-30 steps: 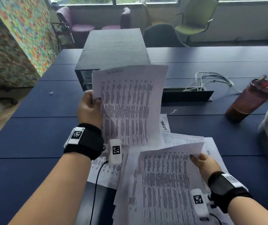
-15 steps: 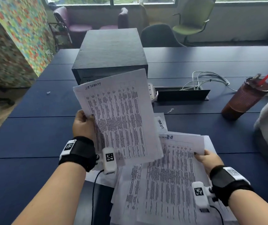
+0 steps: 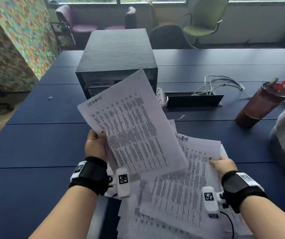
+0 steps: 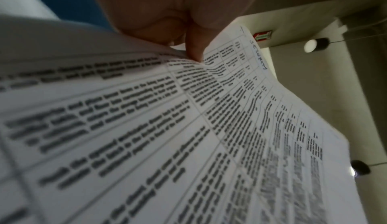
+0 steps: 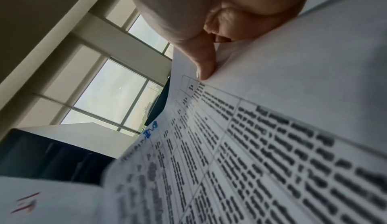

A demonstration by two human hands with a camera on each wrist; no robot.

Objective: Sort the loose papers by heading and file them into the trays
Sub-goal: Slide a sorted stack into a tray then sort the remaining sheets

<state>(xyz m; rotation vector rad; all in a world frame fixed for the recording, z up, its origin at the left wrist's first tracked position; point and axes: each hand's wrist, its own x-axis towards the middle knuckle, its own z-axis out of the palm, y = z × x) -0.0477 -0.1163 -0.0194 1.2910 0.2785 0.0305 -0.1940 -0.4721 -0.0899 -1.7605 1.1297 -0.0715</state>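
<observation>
Head view: the left hand (image 3: 96, 146) pinches a printed sheet (image 3: 133, 128) by its left edge, tilted up just in front of the black tray cabinet (image 3: 117, 54). Nearer than the cabinet, the right hand (image 3: 222, 165) grips the top sheet (image 3: 186, 183) of the loose paper pile (image 3: 155, 221) on the blue tabletop (image 3: 34, 144).

Left wrist view: thumb and fingers (image 4: 193, 48) are closed on the sheet's edge; its handwritten heading is blurred.

Right wrist view: fingers (image 5: 204, 61) clamp the top sheet near a blue-ink heading.

Two hands, one raised sheet (image 3: 134, 128), one loose paper pile (image 3: 181, 195), one tray cabinet (image 3: 117, 54), one tumbler (image 3: 260, 106).
</observation>
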